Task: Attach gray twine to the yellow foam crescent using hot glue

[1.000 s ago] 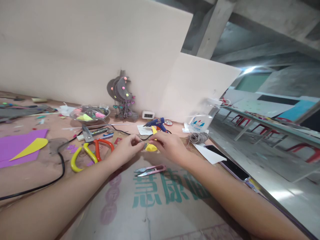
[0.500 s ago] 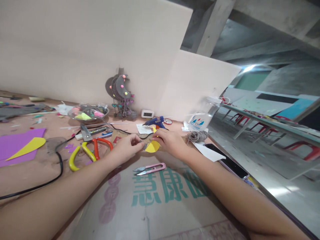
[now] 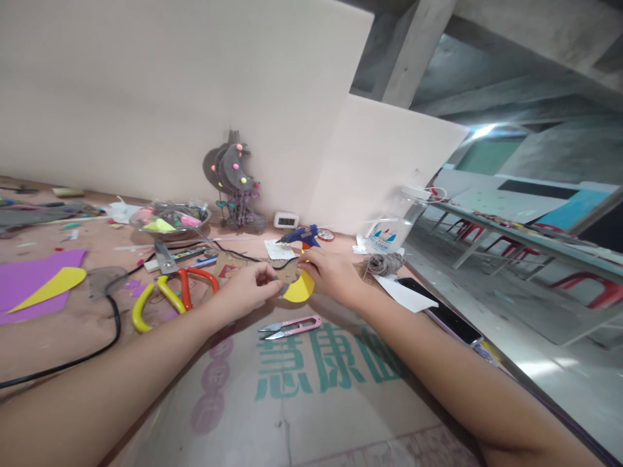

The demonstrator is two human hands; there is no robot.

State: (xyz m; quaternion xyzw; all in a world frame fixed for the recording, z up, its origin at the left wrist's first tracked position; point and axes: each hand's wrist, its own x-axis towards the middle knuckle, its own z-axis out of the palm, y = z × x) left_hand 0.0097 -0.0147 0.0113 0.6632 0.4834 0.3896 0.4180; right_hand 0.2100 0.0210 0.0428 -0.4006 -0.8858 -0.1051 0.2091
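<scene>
A yellow crescent-shaped piece [image 3: 300, 289] is held up between my two hands, over the cardboard. My left hand [image 3: 256, 285] pinches its left end, where a small grey bit shows by the fingertips. On the other side, my right hand [image 3: 327, 274] has thumb and fingers closed on the upper right of the crescent, hiding part of it. Just below lie pink thread snips [image 3: 292, 327], blades pointing left. Scissors with yellow and orange handles [image 3: 182, 288] rest left of my left hand. A blue glue gun [image 3: 302, 236] stands behind the hands.
Printed cardboard [image 3: 287, 421] covers the near table. A black cable [image 3: 117, 318] winds along the left. Purple sheet [image 3: 34, 279] and a yellow teardrop piece [image 3: 53, 288] lie far left. Grey yarn [image 3: 384, 264], a phone [image 3: 445, 314] and a plastic jar [image 3: 389, 227] stand right. Grey moon ornaments [image 3: 231, 175] are behind.
The yellow crescent has turned between my fingers, so its broad face shows more and the tip above my right fingers is gone from sight. Both hands stay nearly in place.
</scene>
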